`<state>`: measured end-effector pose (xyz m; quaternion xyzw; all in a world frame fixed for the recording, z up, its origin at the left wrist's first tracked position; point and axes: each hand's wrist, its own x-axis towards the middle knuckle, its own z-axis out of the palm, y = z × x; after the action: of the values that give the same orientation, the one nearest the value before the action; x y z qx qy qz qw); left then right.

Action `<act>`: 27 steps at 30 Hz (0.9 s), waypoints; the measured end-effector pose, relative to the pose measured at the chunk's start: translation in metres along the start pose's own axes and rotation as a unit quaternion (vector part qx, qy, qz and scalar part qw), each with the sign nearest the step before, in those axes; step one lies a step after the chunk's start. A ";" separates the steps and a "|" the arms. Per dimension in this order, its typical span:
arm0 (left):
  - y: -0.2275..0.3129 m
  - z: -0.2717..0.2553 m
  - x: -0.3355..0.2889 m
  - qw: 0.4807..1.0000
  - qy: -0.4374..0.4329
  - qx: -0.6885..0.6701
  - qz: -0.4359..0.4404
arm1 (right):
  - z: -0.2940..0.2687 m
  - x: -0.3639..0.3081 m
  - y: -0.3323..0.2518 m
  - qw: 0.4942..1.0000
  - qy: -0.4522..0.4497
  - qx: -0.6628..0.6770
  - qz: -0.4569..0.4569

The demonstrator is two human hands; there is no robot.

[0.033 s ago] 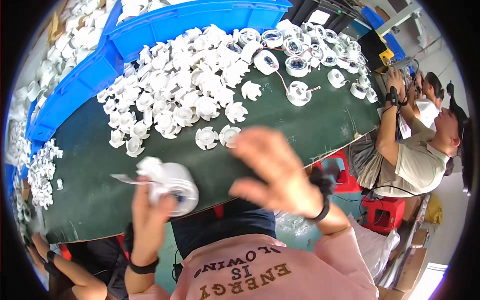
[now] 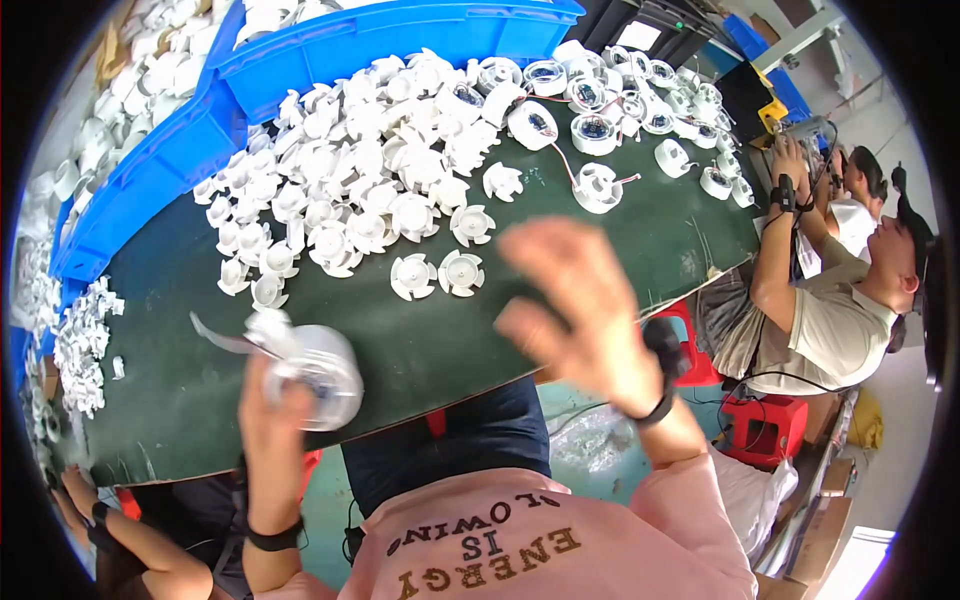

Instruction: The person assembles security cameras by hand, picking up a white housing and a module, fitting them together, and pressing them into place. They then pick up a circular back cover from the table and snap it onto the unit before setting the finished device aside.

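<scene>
My left hand [image 2: 272, 400] grips a round white fan housing [image 2: 312, 372] with a wire or strip sticking out to its left, held just over the near edge of the dark green table [image 2: 180, 400]. My right hand [image 2: 580, 300] hovers blurred above the table with fingers spread and nothing in it. Two white fan impellers [image 2: 438, 275] lie just ahead of it. A big pile of white impellers [image 2: 340, 170] covers the table's far half. Assembled fan housings with wires [image 2: 590, 130] sit at the far right.
Blue plastic bins [image 2: 160, 170] holding white parts line the far and left edges. A person [image 2: 830, 300] in a beige shirt works at the table's right end. Another person's arm [image 2: 130, 550] shows at lower left. Red stools [image 2: 770, 425] stand below the table.
</scene>
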<state>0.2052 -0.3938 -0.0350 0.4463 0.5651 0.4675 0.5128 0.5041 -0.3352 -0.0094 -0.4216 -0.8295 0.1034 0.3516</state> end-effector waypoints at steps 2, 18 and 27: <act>0.006 -0.042 0.008 0.997 0.040 0.011 -0.059 | -0.026 0.007 0.041 0.976 -0.003 -0.203 0.078; -0.027 -0.128 -0.015 0.900 0.338 0.234 0.148 | -0.056 0.016 0.065 0.939 -0.019 0.194 0.284; -0.031 0.000 -0.021 0.967 0.066 0.116 0.217 | 0.030 0.051 0.095 0.995 -0.018 0.038 0.094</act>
<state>0.2061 -0.4197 -0.0624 0.5830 0.5378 0.5274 0.3046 0.5234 -0.2326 -0.0500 -0.4823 -0.7876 0.1747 0.3414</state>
